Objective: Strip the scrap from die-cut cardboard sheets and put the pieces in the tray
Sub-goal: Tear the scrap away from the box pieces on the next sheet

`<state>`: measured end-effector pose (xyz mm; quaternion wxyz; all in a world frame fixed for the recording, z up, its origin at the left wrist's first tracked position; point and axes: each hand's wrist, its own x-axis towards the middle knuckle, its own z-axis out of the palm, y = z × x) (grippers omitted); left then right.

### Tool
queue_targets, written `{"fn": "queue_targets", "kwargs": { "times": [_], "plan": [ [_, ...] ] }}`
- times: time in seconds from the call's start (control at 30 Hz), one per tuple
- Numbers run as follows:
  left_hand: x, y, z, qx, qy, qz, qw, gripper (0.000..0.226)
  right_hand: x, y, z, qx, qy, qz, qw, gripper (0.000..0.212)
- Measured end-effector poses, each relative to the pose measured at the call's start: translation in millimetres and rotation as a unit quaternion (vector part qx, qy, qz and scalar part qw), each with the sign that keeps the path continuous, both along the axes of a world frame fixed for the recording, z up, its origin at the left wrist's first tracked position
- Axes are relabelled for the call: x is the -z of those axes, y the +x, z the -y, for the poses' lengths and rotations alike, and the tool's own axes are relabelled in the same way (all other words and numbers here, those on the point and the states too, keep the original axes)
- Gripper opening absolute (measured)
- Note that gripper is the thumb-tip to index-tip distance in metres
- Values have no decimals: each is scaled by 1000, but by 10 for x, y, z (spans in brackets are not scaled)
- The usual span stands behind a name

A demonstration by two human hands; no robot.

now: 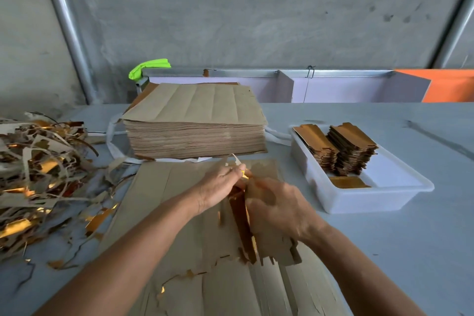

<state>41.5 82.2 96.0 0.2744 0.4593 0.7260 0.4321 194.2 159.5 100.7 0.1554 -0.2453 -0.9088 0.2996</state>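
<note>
Kraft-brown board with a gold foil face makes up everything here. A die-cut sheet [179, 213] lies flat on the grey desk [410, 238], directly under both hands and just in front of the tall stack of uncut sheets [195, 133].

The left hand [220, 187] has its fingers curled, pinching a thin sliver of scrap [237, 160] at the far end of the piece being freed. The right hand [274, 209] curls over a long die-cut piece [272, 244], gripping it near its far end; motion blur hides exactly how its fingers sit. Between the two hands a dark gap with gold edging shows where the piece is parting from the sheet.

The piece's long axis runs roughly from the person toward the stack, near end at the sheet's torn edge, far end under the knuckles.

The white plastic tray [384, 197] stands to the right of the stack, near its front corner, with two piles of finished pieces [351, 146] at its far end and a single piece [348, 182] lying flat nearer the person. The tray's long side runs diagonally, so the freed piece will probably need a slight turn to match the piles.

The tray lies to the right of the hands, and the right hand is the nearer one and already holds the piece, so it seems the natural one to carry it over.

The heap of stripped scrap [38, 174] lies to the left of the stack, on the left hand's side.
</note>
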Motion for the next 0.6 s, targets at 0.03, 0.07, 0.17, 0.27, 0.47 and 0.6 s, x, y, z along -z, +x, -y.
{"fn": "queue_targets", "kwargs": {
  "times": [0.03, 0.07, 0.17, 0.27, 0.47, 0.6],
  "plan": [
    [8, 3, -10, -5, -11, -5, 1000, 44, 24, -26, 14, -1, 33, 26, 999, 38],
    [11, 12, -17, -3, -14, 5, 1000, 45, 54, -52, 28, 2, 75, 54, 996, 44],
    [-17, 78, -21, 17, 3, 63, 998, 43, 139, -124, 66, 27, 130, 93, 987, 56],
    [-23, 111, -18, 21, 28, 96, 995, 36, 212, -154, 95, 28, 102, 67, 992, 59],
    [5, 75, -7, -4, 57, 215, 975, 41, 244, -153, 96, 20, 79, 10, 997, 20],
    [15, 83, 37, 41, 50, 222, 973, 42, 291, -165, 84, 82, 58, -62, 993, 20]
  ]
}}
